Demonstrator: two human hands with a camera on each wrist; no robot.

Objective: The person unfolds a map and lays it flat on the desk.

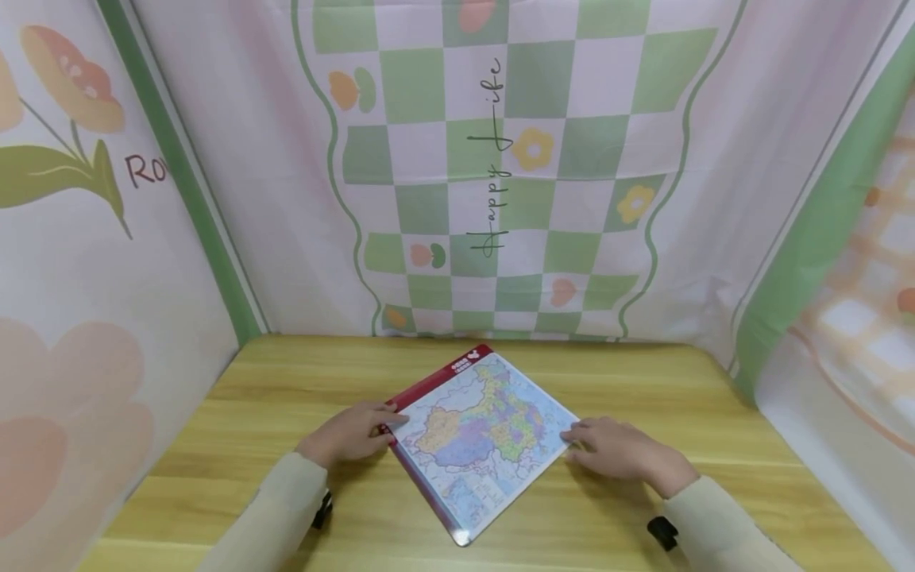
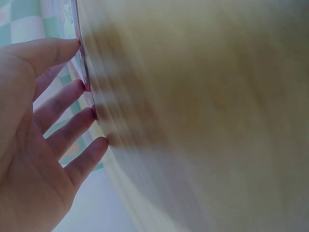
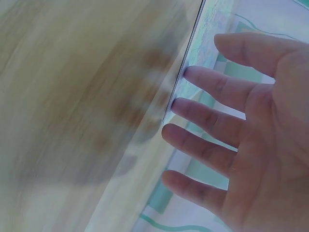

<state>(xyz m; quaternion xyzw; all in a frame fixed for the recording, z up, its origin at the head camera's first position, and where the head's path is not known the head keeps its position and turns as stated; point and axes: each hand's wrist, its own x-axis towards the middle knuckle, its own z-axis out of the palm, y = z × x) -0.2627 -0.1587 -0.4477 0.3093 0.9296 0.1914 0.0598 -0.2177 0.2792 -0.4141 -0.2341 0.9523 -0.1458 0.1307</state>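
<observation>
A flat map sheet [image 1: 480,438] with a coloured map on pale blue and a red band along its upper left side lies turned cornerwise on the wooden table. At its left corner, my left hand [image 1: 353,431] touches the edge with the fingertips. My right hand [image 1: 616,450] rests its fingertips on the right corner. In the left wrist view, the left hand [image 2: 38,130] has its fingers spread, with the thumb against the red edge. The right wrist view has the right hand [image 3: 256,121] with fingers nearly straight, some tips touching the sheet's thin edge.
The wooden table [image 1: 286,373] extends around the sheet on all sides. Behind it hangs a green-and-white checked curtain [image 1: 479,199] with lettering. Printed fabric also hangs at the left [image 1: 107,278] and right. A black strap end [image 1: 663,533] hangs under the right sleeve.
</observation>
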